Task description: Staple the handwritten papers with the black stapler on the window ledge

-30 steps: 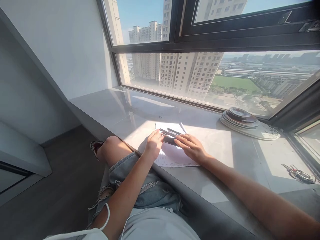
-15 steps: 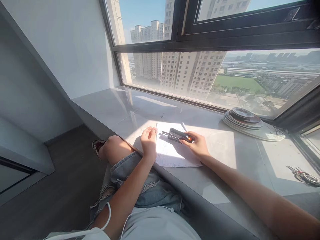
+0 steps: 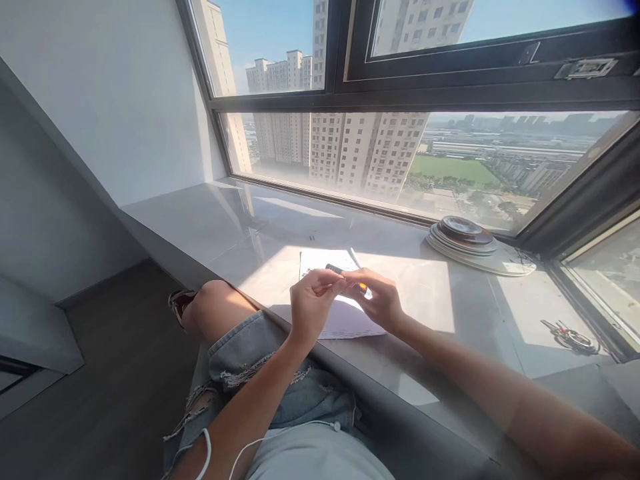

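Observation:
A black stapler (image 3: pixel 334 268) with an orange mark is held above white paper sheets (image 3: pixel 347 319), mostly covered by my fingers. My right hand (image 3: pixel 377 293) is closed around its near end. My left hand (image 3: pixel 313 303) is at its other side, thumb and fingertips pinched together against or just in front of the stapler. Whatever those fingertips pinch is too small or hidden to make out. Beyond the hands, a thin white stick (image 3: pixel 354 257), perhaps a pen, lies at the paper's far edge.
The paper lies on a grey stone window ledge (image 3: pixel 420 300). A stack of plates (image 3: pixel 463 243) stands at the right near the window. A bunch of keys or coiled metal piece (image 3: pixel 573 337) lies farther right. Two tiny dark bits (image 3: pixel 313 237) lie beyond the paper. White earphone cable (image 3: pixel 270 430) hangs over my lap.
My left hand has moved right, from the paper's left edge to the stapler. My right hand has turned the stapler and brought it against the left fingers. The view has shifted slightly right.

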